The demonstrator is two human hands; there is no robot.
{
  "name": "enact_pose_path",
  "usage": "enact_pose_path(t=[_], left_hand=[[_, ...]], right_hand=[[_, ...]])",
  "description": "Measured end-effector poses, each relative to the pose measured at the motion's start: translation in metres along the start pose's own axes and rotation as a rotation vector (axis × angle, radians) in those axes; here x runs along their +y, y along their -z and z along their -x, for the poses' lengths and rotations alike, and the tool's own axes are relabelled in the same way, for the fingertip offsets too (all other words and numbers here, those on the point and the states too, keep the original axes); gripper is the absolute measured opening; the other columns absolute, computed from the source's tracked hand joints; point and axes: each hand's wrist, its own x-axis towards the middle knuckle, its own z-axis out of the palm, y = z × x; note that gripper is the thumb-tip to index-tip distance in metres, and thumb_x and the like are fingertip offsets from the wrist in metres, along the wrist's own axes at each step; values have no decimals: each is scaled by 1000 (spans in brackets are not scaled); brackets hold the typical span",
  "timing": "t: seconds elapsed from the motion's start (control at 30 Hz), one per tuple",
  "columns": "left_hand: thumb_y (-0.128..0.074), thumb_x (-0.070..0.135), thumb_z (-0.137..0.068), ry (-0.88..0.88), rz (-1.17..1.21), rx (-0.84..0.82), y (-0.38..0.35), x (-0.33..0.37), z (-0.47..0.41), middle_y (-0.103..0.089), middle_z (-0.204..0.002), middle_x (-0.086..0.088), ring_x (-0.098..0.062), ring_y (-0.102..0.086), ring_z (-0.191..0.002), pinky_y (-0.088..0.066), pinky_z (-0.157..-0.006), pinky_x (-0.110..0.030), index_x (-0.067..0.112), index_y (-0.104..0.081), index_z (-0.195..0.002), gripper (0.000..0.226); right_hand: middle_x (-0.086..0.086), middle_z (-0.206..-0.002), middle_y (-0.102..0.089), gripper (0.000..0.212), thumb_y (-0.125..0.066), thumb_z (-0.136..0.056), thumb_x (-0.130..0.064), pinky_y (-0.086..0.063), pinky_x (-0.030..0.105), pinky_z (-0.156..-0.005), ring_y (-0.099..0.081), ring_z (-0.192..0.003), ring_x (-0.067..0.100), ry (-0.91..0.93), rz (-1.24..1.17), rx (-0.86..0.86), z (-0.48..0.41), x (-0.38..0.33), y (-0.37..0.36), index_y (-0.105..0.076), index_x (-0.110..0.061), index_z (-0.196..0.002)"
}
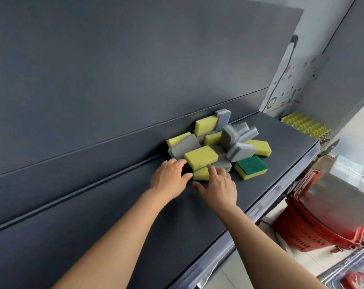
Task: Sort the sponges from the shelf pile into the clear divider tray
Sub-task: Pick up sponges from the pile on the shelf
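Head view: my left hand [168, 177] and right hand [219, 185] meet the pile [218, 142], fingers [182, 162] spread, holding nothing. Tugging the bottom sponge [201, 174] could topple the rest.

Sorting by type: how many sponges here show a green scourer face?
1: the green-faced sponge at the near right edge of the pile. Others may be hidden.

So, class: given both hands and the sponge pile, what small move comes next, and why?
Probably close on the front yellow sponge: it lies uppermost at the near edge of the pile, with the open left hand and right hand either side, holding nothing.
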Motion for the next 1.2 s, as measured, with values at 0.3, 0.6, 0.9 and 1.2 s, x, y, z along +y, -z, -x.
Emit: enact_pose_path(t=[0.3,0.6,0.9,1.2], left_hand=[[-43,52,-93,437,391,-5,-27,33,-55,-49,-139,-4,-28,-45,-125,-41,-94,-38,28,-34,-142,55],[-59,20,-77,558,752,429,-5,23,-44,-56,-104,2,-20,-57,-89,-51,-73,-38,34,-41,-123,51],[-58,15,-82,655,838,708,12,-10,10,-61,-92,9,-9,-54,-80,-41,-64,-27,27,-61,-99,21],[-69,24,-83,829,922,847,3,-31,97,-65,-103,2,-16,-61,-94,-49,-80,-39,28,-56,-101,23]], right_hand=[[1,-105,-51,56,-56,-82,-60,-39,30,-65,-54,-97,23,168,-88,-4,-37,30,-12,-46,-24,-124],[-4,-77,-46,45,-57,-81,-60,-34,27,-52,-49,-68,21,270,-269,80,-44,27,-21,-56,-17,-68],[2,-119,-46,65,-66,-80,-45,-45,33,-86,-49,-112,22,320,-360,-457,-44,-6,-10,-37,-22,-133],[0,-109,-47,51,-81,-69,-37,-41,25,-69,-50,-90,14,419,-530,-681,-22,-37,-17,-54,-25,-111]])
